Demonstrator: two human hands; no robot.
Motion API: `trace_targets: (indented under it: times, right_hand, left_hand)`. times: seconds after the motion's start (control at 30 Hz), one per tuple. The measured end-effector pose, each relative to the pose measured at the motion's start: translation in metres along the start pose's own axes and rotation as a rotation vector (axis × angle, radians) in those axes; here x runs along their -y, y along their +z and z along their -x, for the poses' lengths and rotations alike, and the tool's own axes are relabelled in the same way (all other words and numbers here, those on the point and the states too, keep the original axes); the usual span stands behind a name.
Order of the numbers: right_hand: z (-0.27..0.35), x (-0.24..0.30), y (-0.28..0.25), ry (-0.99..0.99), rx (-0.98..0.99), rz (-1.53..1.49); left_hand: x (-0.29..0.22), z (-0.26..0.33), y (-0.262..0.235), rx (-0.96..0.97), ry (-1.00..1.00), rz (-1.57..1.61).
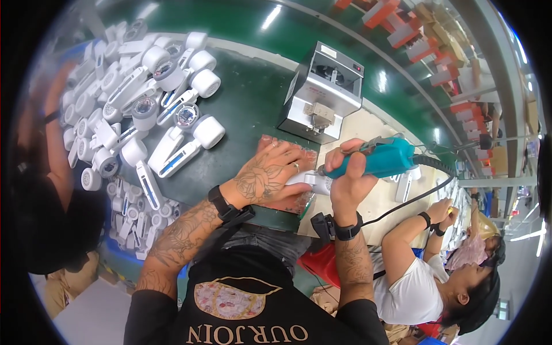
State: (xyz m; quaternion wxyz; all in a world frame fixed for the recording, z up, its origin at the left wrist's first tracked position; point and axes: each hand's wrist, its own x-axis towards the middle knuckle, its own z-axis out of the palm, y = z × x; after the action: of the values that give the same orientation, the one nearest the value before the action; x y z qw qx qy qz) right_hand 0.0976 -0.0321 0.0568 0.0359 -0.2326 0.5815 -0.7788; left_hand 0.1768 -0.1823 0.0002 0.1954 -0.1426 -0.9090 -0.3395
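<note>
My right hand (351,179) is wrapped round a teal electric screwdriver (380,158), which lies nearly level with its nose pointing left. A black coiled cable runs from its rear end. My left hand (269,175), with a ring on it, presses a white plastic part (317,183) down on a reddish pad (280,202). This part looks like those piled at the left; most of it is hidden under my fingers. The screwdriver's nose is close to the part, but whether they touch I cannot tell.
A screw feeder (325,92) stands beyond the pad. White handheld fan bodies (187,115) heap up at the left, with more in a blue bin (135,215) below. Another white part (407,185) lies right of the screwdriver. A co-worker in a white shirt (411,290) works at my right; another person is at the left.
</note>
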Motion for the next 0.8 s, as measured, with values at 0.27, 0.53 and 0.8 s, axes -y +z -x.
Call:
trace_targets:
  times: [0.27,0.53,0.8]
  right_hand:
    - [0.001,-0.010,-0.001,0.004,0.035,-0.032]
    - [-0.007,-0.001,0.007,0.070,-0.022,0.038]
    - [-0.072,-0.013,0.031,-0.205,-0.043,0.103]
  left_hand:
    - [0.002,0.001,0.004,0.057,0.008,-0.055]
    - [0.003,0.000,-0.003,0.070,-0.005,-0.025]
    - [0.003,0.004,-0.004,0.021,-0.008,-0.014]
